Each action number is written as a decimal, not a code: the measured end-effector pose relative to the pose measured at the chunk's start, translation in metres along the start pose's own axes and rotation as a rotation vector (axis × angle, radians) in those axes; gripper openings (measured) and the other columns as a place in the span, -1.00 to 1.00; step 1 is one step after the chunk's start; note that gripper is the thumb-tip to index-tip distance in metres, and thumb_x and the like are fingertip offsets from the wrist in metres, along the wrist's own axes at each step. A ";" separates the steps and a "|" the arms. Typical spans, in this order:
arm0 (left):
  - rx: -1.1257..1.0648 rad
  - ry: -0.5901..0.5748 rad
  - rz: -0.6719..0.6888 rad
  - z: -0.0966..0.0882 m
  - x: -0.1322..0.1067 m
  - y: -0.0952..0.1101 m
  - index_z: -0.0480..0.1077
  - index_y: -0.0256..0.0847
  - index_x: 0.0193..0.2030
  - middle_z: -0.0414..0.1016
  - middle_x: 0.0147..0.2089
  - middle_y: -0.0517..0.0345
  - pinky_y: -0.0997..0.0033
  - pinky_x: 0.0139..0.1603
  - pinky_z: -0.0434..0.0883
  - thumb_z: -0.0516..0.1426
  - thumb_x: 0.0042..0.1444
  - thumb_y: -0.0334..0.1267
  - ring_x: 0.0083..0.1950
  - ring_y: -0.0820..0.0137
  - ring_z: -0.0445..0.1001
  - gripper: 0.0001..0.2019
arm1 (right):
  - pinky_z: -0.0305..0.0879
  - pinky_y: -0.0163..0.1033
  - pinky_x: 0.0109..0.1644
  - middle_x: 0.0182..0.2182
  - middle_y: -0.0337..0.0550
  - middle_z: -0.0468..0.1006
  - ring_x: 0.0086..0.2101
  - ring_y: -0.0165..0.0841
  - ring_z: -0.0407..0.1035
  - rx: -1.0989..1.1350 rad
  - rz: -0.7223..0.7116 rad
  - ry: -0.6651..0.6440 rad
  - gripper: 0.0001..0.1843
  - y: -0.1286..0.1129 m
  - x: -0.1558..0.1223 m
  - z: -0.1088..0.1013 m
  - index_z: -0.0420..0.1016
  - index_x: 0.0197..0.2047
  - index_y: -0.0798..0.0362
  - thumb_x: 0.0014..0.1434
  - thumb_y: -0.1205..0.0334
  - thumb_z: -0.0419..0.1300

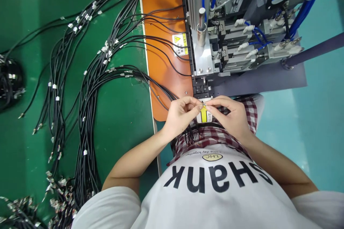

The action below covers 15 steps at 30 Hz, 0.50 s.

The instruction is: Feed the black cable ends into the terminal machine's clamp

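Note:
In front of my lap, the tips of my left hand (185,112) and my right hand (229,112) meet in a pinch. Between them shows a tiny silvery cable end (204,105); its details are too small to make out. A bundle of black cables (163,91) runs over the orange work plate (172,94) to my left hand, which closes on the cable. Thumb and forefinger of my right hand pinch at the tip. Loose dark cable ends (189,136) hang over my lap below my left hand. Just beneath the fingertips sits a yellow and white label (204,116).
A machine with metal cylinders (200,37) and blue air hoses (309,3) stands beyond my hands. More black cables (87,143) with silver tags lie across the green surface (126,128) at left. A warning label (180,44) is on the orange plate.

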<state>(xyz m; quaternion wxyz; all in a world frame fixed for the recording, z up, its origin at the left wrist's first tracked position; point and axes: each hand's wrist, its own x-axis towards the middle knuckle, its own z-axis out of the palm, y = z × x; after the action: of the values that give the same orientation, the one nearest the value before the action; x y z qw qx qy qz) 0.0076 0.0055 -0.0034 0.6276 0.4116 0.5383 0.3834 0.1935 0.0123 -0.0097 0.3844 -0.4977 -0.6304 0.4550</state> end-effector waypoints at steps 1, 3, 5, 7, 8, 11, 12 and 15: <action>0.003 0.000 -0.003 0.000 0.000 0.000 0.53 -0.31 -0.27 0.47 -0.46 0.19 0.53 -0.50 0.28 0.35 0.11 -0.09 -0.49 0.55 0.37 -0.72 | 0.47 -0.15 -0.10 -0.26 -0.20 0.68 -0.24 -0.30 0.55 -0.002 -0.001 0.000 -0.90 0.000 0.000 0.000 0.68 -0.19 -0.05 0.23 0.30 0.33; 0.009 0.000 -0.006 0.000 0.000 0.000 0.53 -0.31 -0.26 0.48 -0.45 0.18 0.53 -0.50 0.27 0.35 0.11 -0.09 -0.49 0.54 0.38 -0.72 | 0.47 -0.14 -0.10 -0.26 -0.20 0.68 -0.24 -0.30 0.56 -0.007 -0.008 0.005 -0.91 -0.001 0.000 0.000 0.69 -0.20 -0.05 0.22 0.29 0.35; 0.011 -0.004 -0.003 0.000 0.000 -0.001 0.53 -0.31 -0.25 0.48 -0.44 0.17 0.52 -0.50 0.28 0.35 0.12 -0.08 -0.48 0.54 0.38 -0.71 | 0.46 -0.15 -0.09 -0.27 -0.21 0.69 -0.24 -0.30 0.56 -0.012 -0.018 0.014 -0.93 -0.001 0.001 0.001 0.69 -0.23 -0.05 0.21 0.28 0.36; 0.013 -0.008 0.002 0.000 -0.001 -0.001 0.53 -0.31 -0.26 0.47 -0.45 0.17 0.52 -0.49 0.27 0.34 0.12 -0.08 -0.48 0.54 0.37 -0.71 | 0.46 -0.15 -0.10 -0.29 -0.21 0.69 -0.26 -0.31 0.55 -0.017 -0.022 0.022 -0.95 0.000 0.002 0.001 0.69 -0.26 -0.05 0.21 0.27 0.37; 0.016 -0.010 0.003 0.000 -0.001 -0.001 0.53 -0.31 -0.26 0.46 -0.46 0.17 0.52 -0.50 0.26 0.34 0.12 -0.08 -0.49 0.54 0.37 -0.71 | 0.45 -0.15 -0.11 -0.30 -0.22 0.69 -0.27 -0.31 0.55 -0.017 -0.023 0.024 -0.96 0.000 0.003 0.001 0.69 -0.27 -0.04 0.20 0.27 0.37; 0.023 -0.017 0.009 0.000 0.000 -0.002 0.54 -0.30 -0.25 0.45 -0.48 0.19 0.53 -0.51 0.24 0.35 0.11 -0.10 -0.49 0.54 0.34 -0.73 | 0.45 -0.16 -0.15 -0.33 -0.22 0.68 -0.30 -0.32 0.54 -0.017 -0.021 0.021 -0.96 0.001 0.005 0.001 0.68 -0.28 -0.04 0.21 0.26 0.36; 0.023 -0.018 0.011 0.000 0.000 -0.002 0.54 -0.30 -0.25 0.45 -0.48 0.19 0.53 -0.51 0.24 0.36 0.10 -0.11 -0.50 0.54 0.33 -0.73 | 0.44 -0.16 -0.15 -0.33 -0.22 0.67 -0.31 -0.32 0.53 -0.015 -0.019 0.019 -0.96 0.001 0.005 0.001 0.68 -0.28 -0.04 0.21 0.26 0.36; 0.016 -0.018 0.013 0.000 0.000 -0.002 0.54 -0.29 -0.26 0.44 -0.48 0.19 0.52 -0.51 0.24 0.35 0.11 -0.10 -0.50 0.55 0.32 -0.74 | 0.44 -0.15 -0.17 -0.34 -0.21 0.67 -0.32 -0.32 0.53 -0.008 -0.010 0.010 -0.96 0.000 0.006 0.001 0.67 -0.29 -0.03 0.20 0.24 0.37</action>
<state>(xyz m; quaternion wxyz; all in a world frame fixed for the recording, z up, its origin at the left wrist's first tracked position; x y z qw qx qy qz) 0.0076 0.0045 -0.0052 0.6263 0.4237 0.5331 0.3795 0.1915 0.0179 -0.0098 0.3881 -0.4985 -0.6326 0.4481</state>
